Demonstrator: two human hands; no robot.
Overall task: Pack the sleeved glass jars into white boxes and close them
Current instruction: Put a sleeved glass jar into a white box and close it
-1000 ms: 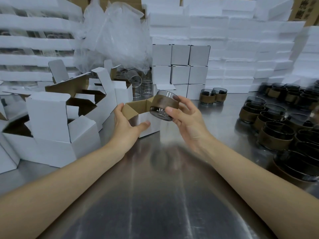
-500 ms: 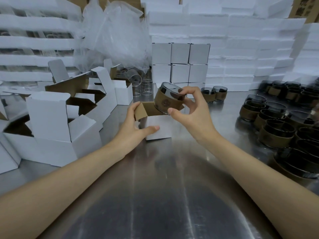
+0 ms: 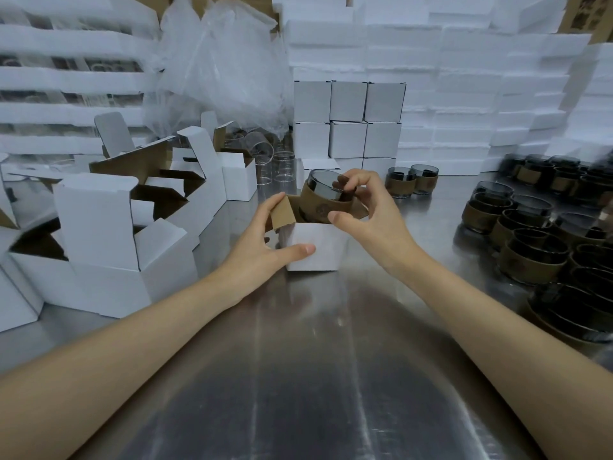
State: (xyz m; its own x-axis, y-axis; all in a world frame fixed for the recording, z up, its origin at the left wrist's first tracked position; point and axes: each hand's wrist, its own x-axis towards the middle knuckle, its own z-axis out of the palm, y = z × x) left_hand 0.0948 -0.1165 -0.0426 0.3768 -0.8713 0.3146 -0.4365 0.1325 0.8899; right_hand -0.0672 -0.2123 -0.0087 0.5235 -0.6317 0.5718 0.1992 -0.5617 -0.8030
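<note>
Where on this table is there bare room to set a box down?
Bare steel table runs from the white box to the near edge. Crowded: open boxes at left, sleeved jars at right, closed boxes behind.

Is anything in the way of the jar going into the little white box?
Nothing visible is. The left hand holds the brown flap back, so the white box is open on top. The right hand grips the sleeved jar, tilted, with its bottom dipping into the opening.
</note>
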